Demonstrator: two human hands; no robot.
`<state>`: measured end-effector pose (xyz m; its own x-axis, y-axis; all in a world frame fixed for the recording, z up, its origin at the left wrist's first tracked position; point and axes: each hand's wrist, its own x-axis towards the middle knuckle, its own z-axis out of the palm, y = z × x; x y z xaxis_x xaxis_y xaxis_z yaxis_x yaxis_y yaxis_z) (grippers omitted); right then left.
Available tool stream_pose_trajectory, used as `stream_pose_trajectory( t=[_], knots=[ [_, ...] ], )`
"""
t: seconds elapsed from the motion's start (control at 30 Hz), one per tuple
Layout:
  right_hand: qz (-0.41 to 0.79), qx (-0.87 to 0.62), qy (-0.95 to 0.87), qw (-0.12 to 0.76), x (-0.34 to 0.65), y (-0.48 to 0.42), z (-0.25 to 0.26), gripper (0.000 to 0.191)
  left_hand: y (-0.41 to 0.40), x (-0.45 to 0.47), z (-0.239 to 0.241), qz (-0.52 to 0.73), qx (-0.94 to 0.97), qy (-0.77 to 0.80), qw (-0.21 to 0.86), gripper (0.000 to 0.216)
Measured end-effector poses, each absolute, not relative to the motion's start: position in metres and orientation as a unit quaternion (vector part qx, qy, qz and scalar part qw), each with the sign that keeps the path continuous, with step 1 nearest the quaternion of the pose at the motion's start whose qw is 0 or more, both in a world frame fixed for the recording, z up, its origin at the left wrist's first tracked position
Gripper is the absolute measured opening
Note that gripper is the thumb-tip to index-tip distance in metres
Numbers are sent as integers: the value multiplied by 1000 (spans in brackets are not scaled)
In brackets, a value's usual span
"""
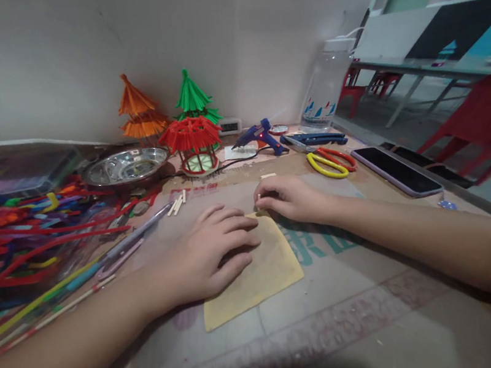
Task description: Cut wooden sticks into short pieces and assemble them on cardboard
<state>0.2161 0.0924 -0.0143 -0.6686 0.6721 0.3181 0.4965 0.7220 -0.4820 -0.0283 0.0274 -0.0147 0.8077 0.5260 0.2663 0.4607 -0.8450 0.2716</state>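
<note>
A yellow sheet [264, 274], perhaps sandpaper, lies on the table covering. My left hand [218, 247] rests flat across its left part, fingers stretched and slightly apart. At the far edge of the sheet, my right hand [282, 197] is closed in a pinch. A short pale wooden stick [259, 197] shows between its thumb and finger; most of it is hidden. Several similar short sticks [176, 204] lie beyond my left hand, and another pale piece [267, 175] lies just behind my right hand.
Red [193, 133], green [191, 93] and orange [138, 104] pavilion models stand at the back, beside a metal bowl [130, 162]. A blue glue gun [259, 135], yellow-and-red-handled scissors [329, 164], a phone [395, 169] and a bottle [326, 87] are rightward. Colourful pipe cleaners [13, 246] crowd the left.
</note>
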Motion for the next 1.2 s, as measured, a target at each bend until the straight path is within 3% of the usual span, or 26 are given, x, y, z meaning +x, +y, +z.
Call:
stream_pose_trajectory(
  t=[0.27, 0.87, 1.03, 1.2],
  knots=[
    [133, -303, -921, 207, 216, 84, -13, 10, 28, -28, -14, 167, 945, 262, 101, 27],
    [151, -335, -908, 200, 216, 80, -12, 10, 28, -28, -14, 168, 940, 274, 111, 26],
    [205, -340, -896, 198, 216, 77, -12, 10, 28, -27, -14, 168, 941, 269, 115, 25],
    [329, -341, -822, 316, 213, 82, -14, 16, 28, -27, -17, 216, 924, 290, 122, 22]
  ],
)
